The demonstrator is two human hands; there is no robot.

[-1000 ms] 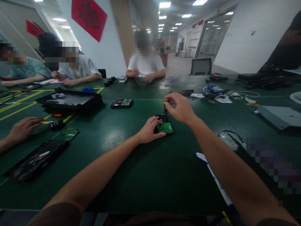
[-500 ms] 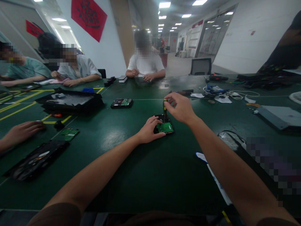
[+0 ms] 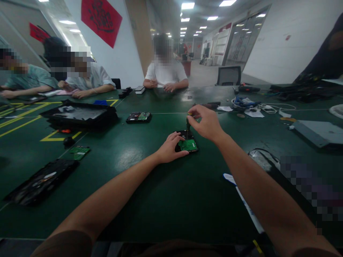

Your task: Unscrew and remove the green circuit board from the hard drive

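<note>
A hard drive (image 3: 189,145) lies on the green table with its green circuit board facing up. My left hand (image 3: 171,148) grips it from the left side, thumb along the near edge and fingers over the far part. My right hand (image 3: 205,121) is closed around the handle of a screwdriver (image 3: 188,125), held upright over the drive. The screwdriver's thin shaft points down to the circuit board; whether its tip sits in a screw is too small to tell.
Another hard drive (image 3: 138,117) lies farther back. At left are a black tray (image 3: 80,112), a loose circuit board (image 3: 79,152) and a black casing (image 3: 43,182). A grey metal box (image 3: 318,132) and cables (image 3: 246,102) lie at right. Several people sit around the table.
The screwdriver handle appears turned in my right hand, its yellow marking now less visible. Another person's hand at the left edge has gone out of view. My left hand stays in place.
</note>
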